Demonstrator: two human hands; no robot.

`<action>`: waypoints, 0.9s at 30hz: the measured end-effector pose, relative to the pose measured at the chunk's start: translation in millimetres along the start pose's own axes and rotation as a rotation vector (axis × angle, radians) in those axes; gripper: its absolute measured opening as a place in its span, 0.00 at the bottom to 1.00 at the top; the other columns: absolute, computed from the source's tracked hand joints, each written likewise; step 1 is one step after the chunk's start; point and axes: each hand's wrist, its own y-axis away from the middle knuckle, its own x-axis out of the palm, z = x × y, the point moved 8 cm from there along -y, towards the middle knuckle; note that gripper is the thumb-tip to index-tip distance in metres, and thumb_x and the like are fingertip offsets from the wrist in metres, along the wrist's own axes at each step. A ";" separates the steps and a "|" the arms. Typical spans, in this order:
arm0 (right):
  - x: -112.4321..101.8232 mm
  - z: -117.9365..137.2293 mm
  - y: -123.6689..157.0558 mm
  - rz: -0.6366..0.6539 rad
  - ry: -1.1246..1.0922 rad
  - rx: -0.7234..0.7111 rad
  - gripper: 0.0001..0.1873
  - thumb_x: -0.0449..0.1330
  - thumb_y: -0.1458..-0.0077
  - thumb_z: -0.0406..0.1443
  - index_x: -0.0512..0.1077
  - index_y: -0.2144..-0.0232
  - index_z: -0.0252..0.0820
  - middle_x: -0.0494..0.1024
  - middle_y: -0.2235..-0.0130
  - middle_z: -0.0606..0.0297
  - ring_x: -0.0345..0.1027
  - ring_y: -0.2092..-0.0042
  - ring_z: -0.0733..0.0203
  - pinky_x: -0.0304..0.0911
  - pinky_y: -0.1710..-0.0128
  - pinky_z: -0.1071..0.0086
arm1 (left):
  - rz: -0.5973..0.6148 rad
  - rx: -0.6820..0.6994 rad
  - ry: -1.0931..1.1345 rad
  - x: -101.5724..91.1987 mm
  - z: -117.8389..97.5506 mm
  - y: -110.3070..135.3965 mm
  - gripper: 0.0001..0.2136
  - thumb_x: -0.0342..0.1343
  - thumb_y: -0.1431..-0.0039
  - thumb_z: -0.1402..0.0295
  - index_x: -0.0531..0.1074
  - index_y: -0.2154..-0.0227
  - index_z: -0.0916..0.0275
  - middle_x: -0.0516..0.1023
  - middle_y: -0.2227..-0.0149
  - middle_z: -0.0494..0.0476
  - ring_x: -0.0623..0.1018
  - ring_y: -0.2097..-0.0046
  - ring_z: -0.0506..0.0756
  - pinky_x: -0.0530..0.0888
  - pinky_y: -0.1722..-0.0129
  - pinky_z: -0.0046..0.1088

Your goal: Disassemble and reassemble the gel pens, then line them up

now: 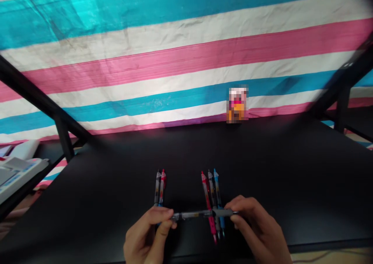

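My left hand (pixel 148 233) and my right hand (pixel 256 225) both grip a dark retractable pen (pixel 192 215), which lies level across the view, one end in each hand. It passes above a group of upright-lying pens on the black desk (pixel 291 170). Near my left hand lie a grey pen (pixel 157 186) and a red pen (pixel 162 182), side by side. Closer to my right hand lie another red pen (pixel 207 198), a grey pen (pixel 212 188) and a blue pen (pixel 218 192). The held pen crosses in front of this trio.
A striped blue, white and pink cloth (pixel 186 62) hangs behind the desk. A small blurred package (pixel 237 104) stands at the desk's far edge. Black metal frame bars (pixel 37 97) run along both sides. A white device (pixel 17 174) sits off the desk at left.
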 end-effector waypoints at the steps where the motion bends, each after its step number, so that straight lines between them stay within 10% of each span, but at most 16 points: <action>1: -0.1 0.2 -1.2 0.016 0.016 0.010 0.14 0.61 0.30 0.48 0.77 0.64 0.49 0.79 0.66 0.67 0.71 0.69 0.62 0.65 0.66 0.72 | 0.001 -0.002 0.003 0.0 0.1 0.0 0.04 0.68 0.38 0.64 0.85 0.69 0.55 0.79 0.77 0.51 0.78 0.68 0.53 0.75 0.65 0.24; 5: 5.6 6.0 -4.3 0.125 0.070 -0.015 0.27 0.55 0.29 0.55 0.74 0.74 0.46 0.73 0.74 0.68 0.67 0.73 0.62 0.61 0.70 0.71 | -0.019 -0.005 0.012 -2.3 -0.2 -0.6 0.05 0.69 0.39 0.63 0.85 0.69 0.56 0.79 0.77 0.52 0.79 0.68 0.54 0.75 0.67 0.24; 10: 5.8 -0.1 0.9 0.012 0.049 0.027 0.17 0.61 0.32 0.54 0.76 0.50 0.54 0.84 0.60 0.65 0.77 0.65 0.60 0.70 0.62 0.72 | -0.056 -0.047 0.008 -4.4 0.6 -1.0 0.05 0.69 0.39 0.63 0.85 0.69 0.57 0.79 0.76 0.52 0.77 0.71 0.53 0.76 0.68 0.26; 17: 7.9 6.1 -2.6 0.121 0.101 -0.044 0.21 0.54 0.26 0.48 0.74 0.70 0.47 0.75 0.72 0.67 0.69 0.72 0.62 0.63 0.69 0.72 | -0.049 -0.023 0.006 -6.4 0.8 -2.2 0.05 0.69 0.39 0.64 0.85 0.69 0.57 0.78 0.77 0.52 0.78 0.70 0.53 0.76 0.67 0.26; 22: 0.9 5.6 1.3 -0.009 0.103 -0.050 0.14 0.58 0.28 0.50 0.77 0.53 0.52 0.83 0.60 0.65 0.76 0.63 0.59 0.67 0.59 0.71 | 0.003 0.017 0.021 -4.0 -1.7 -3.3 0.04 0.69 0.39 0.64 0.85 0.68 0.56 0.79 0.78 0.52 0.78 0.70 0.53 0.76 0.68 0.23; 27: 8.7 5.2 0.6 0.079 0.094 -0.056 0.15 0.55 0.26 0.46 0.77 0.62 0.49 0.76 0.67 0.67 0.71 0.67 0.61 0.62 0.66 0.71 | -0.060 -0.023 0.034 -3.2 -3.4 -1.4 0.06 0.69 0.39 0.63 0.84 0.70 0.57 0.78 0.78 0.52 0.78 0.69 0.53 0.75 0.68 0.24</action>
